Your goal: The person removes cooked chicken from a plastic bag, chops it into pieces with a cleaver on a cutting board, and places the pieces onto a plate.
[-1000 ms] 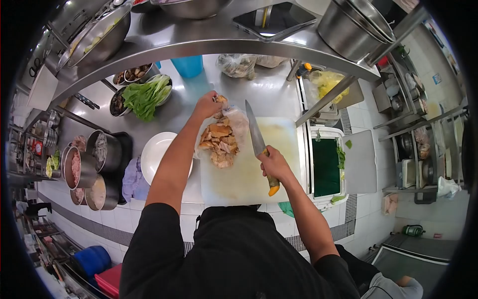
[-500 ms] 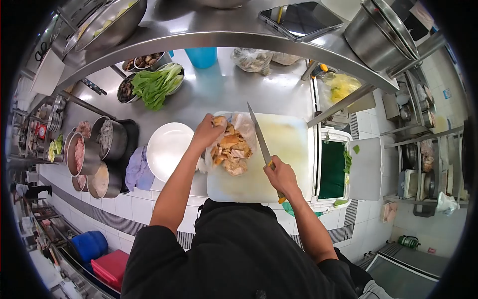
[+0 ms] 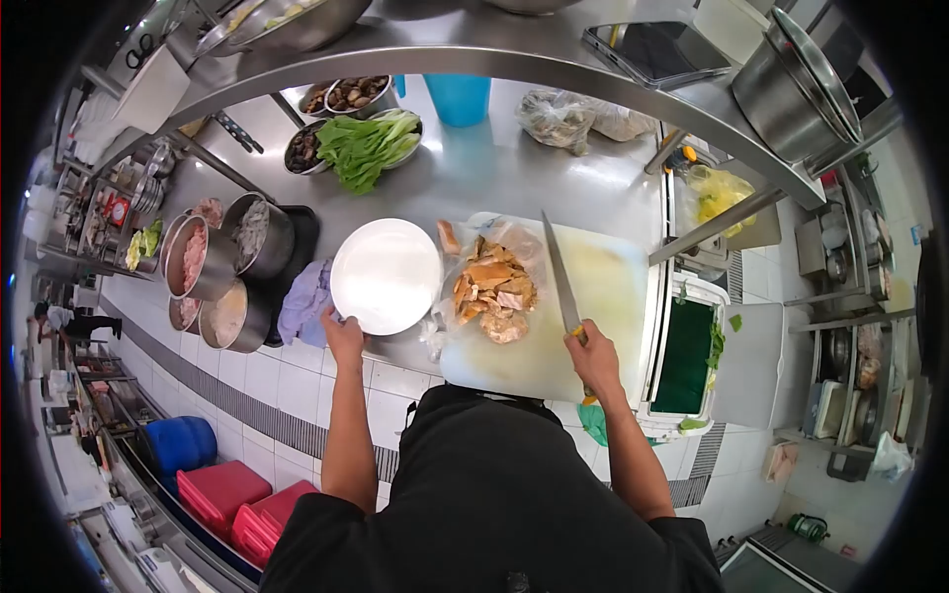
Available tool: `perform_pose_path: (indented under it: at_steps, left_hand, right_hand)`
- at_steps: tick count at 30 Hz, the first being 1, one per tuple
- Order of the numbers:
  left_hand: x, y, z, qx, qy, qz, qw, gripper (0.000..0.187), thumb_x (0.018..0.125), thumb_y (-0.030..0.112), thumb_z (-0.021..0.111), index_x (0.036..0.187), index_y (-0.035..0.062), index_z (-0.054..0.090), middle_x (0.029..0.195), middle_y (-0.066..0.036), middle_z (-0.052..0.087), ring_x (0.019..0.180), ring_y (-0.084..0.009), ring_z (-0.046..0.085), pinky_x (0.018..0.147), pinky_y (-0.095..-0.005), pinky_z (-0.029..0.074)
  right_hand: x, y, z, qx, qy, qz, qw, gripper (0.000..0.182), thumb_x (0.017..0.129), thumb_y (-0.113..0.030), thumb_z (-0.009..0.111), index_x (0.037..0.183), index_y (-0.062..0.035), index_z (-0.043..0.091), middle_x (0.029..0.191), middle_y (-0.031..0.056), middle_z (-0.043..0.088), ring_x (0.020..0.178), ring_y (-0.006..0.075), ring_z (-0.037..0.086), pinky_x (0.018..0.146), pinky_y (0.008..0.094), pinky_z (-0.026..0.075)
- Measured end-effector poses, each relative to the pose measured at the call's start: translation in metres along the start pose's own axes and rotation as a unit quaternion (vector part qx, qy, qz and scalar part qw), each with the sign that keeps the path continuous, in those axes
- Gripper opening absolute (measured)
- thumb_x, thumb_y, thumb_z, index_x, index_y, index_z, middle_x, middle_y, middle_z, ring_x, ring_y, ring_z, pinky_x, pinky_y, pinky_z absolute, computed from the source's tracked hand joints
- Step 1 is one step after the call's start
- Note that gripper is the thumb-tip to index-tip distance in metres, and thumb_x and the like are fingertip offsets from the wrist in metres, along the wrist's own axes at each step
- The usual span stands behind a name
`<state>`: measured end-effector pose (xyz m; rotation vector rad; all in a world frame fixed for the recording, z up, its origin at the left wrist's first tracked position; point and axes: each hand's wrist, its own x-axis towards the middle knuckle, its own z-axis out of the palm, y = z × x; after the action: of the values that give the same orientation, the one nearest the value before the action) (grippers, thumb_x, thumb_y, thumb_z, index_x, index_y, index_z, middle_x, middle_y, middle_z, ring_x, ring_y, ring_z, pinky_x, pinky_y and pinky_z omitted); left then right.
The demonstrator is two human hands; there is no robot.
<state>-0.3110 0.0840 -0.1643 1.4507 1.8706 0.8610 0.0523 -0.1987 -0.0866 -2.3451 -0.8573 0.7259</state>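
Observation:
My left hand (image 3: 343,336) is at the near-left rim of a round white plate (image 3: 387,277), its thumb and fingers closed on the edge beside a purple cloth (image 3: 306,304). My right hand (image 3: 593,363) grips the yellow handle of a long knife (image 3: 560,272), whose blade points away from me over the white cutting board (image 3: 603,306). Left of the blade, cut pieces of cooked, browned meat (image 3: 494,287) lie heaped on a clear plastic bag (image 3: 524,243). One separate piece of meat (image 3: 448,237) lies between the plate and the board's far-left corner.
Metal pots of raw meat (image 3: 194,259) stand at the left. Bowls with leafy greens (image 3: 366,148) and a blue jug (image 3: 460,99) are at the back, under a steel shelf (image 3: 474,59). A bin with a green interior (image 3: 682,356) stands right of the board.
My left hand has let go of a meat piece by the heap and moved left and nearer to the plate's rim. The knife remains in my right hand. The camera view has shifted.

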Motion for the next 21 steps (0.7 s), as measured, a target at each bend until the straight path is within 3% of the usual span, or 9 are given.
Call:
perform_pose_path:
  at_steps: [2,3,5,8,11,14,16,17,21]
  left_hand:
    - [0.008,0.006,-0.003,-0.123,-0.118,-0.087,0.982,0.037,0.092,0.011,0.054,0.128,0.0000,0.052,0.088,-0.012,0.068,0.059,-0.0156,0.062,0.042,-0.0291,0.047]
    - [0.016,-0.003,-0.006,-0.121,-0.118,-0.081,0.982,0.037,0.092,0.011,0.054,0.128,0.0000,0.052,0.088,-0.012,0.068,0.059,-0.0156,0.062,0.042,-0.0291,0.047]
    - [0.038,-0.014,-0.008,-0.148,-0.119,-0.076,0.979,0.033,0.094,0.012,0.051,0.122,-0.0030,0.057,0.082,-0.012,0.069,0.053,-0.0172,0.060,0.042,-0.0303,0.048]
    - [0.037,0.057,-0.038,-0.167,-0.140,-0.038,0.975,0.026,0.092,0.015,0.051,0.106,0.0009,0.067,0.076,-0.007,0.069,0.048,-0.0132,0.058,0.039,-0.0266,0.040]
    - [0.029,0.139,-0.026,-0.166,-0.251,0.053,0.952,0.032,0.093,0.017,0.049,0.113,-0.0010,0.067,0.086,-0.010,0.072,0.061,-0.0141,0.064,0.047,-0.0285,0.048]
    - [0.002,0.212,0.073,-0.216,-0.310,0.051,0.924,0.029,0.092,0.015,0.050,0.105,-0.0046,0.066,0.075,-0.008,0.067,0.055,-0.0166,0.062,0.045,-0.0307,0.047]
    - [-0.015,0.241,0.153,-0.229,-0.421,0.066,0.875,0.029,0.091,0.016,0.052,0.105,-0.0056,0.066,0.082,-0.012,0.069,0.057,-0.0192,0.064,0.046,-0.0315,0.050]
    - [-0.033,0.262,0.193,-0.195,-0.422,0.025,0.885,0.028,0.091,0.013,0.052,0.104,-0.0074,0.066,0.087,-0.015,0.070,0.058,-0.0219,0.065,0.049,-0.0326,0.055]
    - [-0.080,0.283,0.317,-0.146,-0.430,-0.028,0.891,0.031,0.089,0.008,0.053,0.111,-0.0121,0.062,0.090,-0.017,0.070,0.063,-0.0257,0.068,0.054,-0.0346,0.060]
  right_hand:
    - [-0.002,0.028,0.004,0.067,0.026,0.014,0.997,0.034,0.094,-0.029,0.064,0.116,-0.0022,0.062,0.072,0.0175,0.067,0.060,0.0282,0.067,0.056,0.0397,0.051]
    - [-0.008,0.034,0.001,0.072,0.028,0.015,0.997,0.034,0.094,-0.029,0.064,0.116,-0.0022,0.062,0.072,0.0175,0.067,0.060,0.0282,0.067,0.056,0.0397,0.051]
    - [-0.024,0.040,-0.014,0.106,0.018,0.089,0.990,0.034,0.094,-0.032,0.063,0.114,-0.0048,0.061,0.079,0.0243,0.069,0.077,0.0466,0.068,0.069,0.0503,0.052]
    - [-0.054,0.064,-0.027,0.128,0.071,0.103,0.984,0.033,0.094,-0.030,0.063,0.111,-0.0025,0.062,0.076,0.0244,0.067,0.073,0.0450,0.067,0.066,0.0485,0.051]
    - [-0.078,0.080,-0.033,0.158,0.093,0.130,0.975,0.031,0.093,-0.027,0.064,0.108,0.0001,0.061,0.071,0.0228,0.065,0.068,0.0406,0.068,0.063,0.0461,0.050]
    - [-0.101,0.086,-0.034,0.214,0.121,0.151,0.957,0.029,0.094,-0.025,0.065,0.108,0.0003,0.062,0.068,0.0200,0.064,0.061,0.0336,0.066,0.060,0.0429,0.049]
    - [-0.112,0.087,-0.033,0.212,0.126,0.159,0.956,0.030,0.094,-0.026,0.065,0.109,0.0002,0.062,0.068,0.0199,0.064,0.060,0.0328,0.066,0.060,0.0425,0.049]
    - [-0.118,0.089,-0.033,0.211,0.126,0.166,0.955,0.030,0.094,-0.026,0.066,0.109,0.0000,0.063,0.067,0.0197,0.064,0.060,0.0319,0.066,0.060,0.0421,0.049]
    - [-0.148,0.099,-0.031,0.177,0.132,0.152,0.963,0.033,0.094,-0.027,0.066,0.113,-0.0001,0.063,0.077,0.0264,0.067,0.074,0.0461,0.068,0.066,0.0489,0.051]
